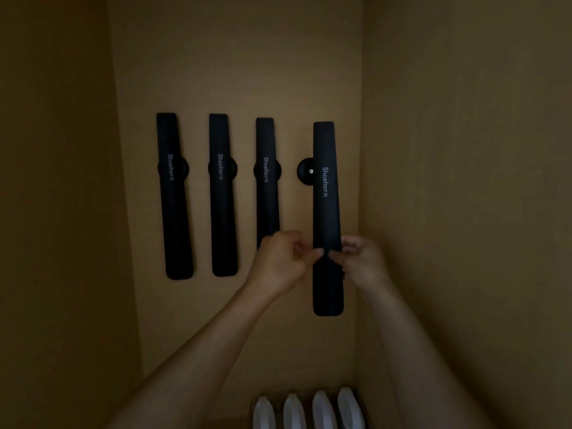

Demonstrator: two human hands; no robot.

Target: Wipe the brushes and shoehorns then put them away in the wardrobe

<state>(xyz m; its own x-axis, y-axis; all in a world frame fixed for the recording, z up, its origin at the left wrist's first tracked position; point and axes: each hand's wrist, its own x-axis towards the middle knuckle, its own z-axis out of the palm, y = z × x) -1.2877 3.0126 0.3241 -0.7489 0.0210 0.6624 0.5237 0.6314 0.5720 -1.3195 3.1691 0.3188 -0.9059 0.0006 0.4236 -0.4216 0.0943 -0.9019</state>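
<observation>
Now both my left hand [280, 261] and right hand [360, 258] pinch the fourth shoehorn [326, 212] low down; stiff, light, probably slick, beside its round wall mount [305, 171].

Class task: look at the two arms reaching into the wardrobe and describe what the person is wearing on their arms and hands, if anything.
Nothing is worn that shows. The left hand and right hand are bare, with no gloves, and I see no rings. Both forearms are bare from the wrist down to the bottom edge of the picture: no sleeves, watch or bracelet in view. The light is dim, so small details could be missed.
</observation>
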